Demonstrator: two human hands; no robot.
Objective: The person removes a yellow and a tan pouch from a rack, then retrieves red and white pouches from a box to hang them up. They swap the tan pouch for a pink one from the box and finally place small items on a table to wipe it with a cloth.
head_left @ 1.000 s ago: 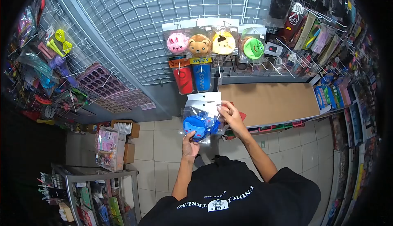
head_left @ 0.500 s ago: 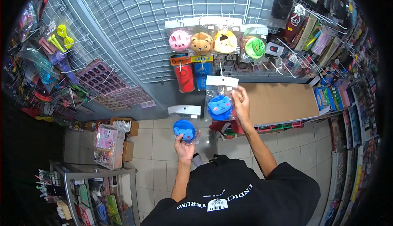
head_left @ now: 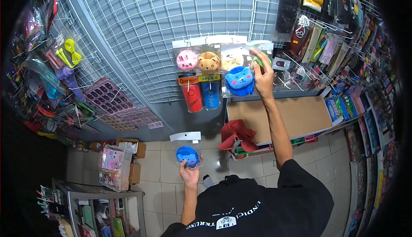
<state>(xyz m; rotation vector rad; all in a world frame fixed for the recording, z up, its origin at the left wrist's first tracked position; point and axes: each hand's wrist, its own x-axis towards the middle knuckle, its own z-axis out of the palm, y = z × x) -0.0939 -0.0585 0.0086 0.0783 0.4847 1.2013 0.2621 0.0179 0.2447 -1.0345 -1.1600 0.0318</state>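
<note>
My right hand is raised to the wire rack, its fingers closed on the right edge of a see-through bag holding a round blue plush animal face. This bag overlaps a yellow plush face and hangs close to the rack's hooks; whether it touches one is hidden. Lower down, my left hand grips a second bagged blue plush face by its bottom, white header upward. On the rack beside the right hand are a pink rabbit face, a brown bear face and a partly covered green one.
Below the plush row hang a red pack and a blue pack. A brown-topped counter with a red cloth stands beneath. Packed goods line both sides, and a glass display case is at lower left.
My right hand has lifted its blue plush face up to the hanging row, in front of the yellow one. My left hand with the other blue one sits slightly lower in view.
</note>
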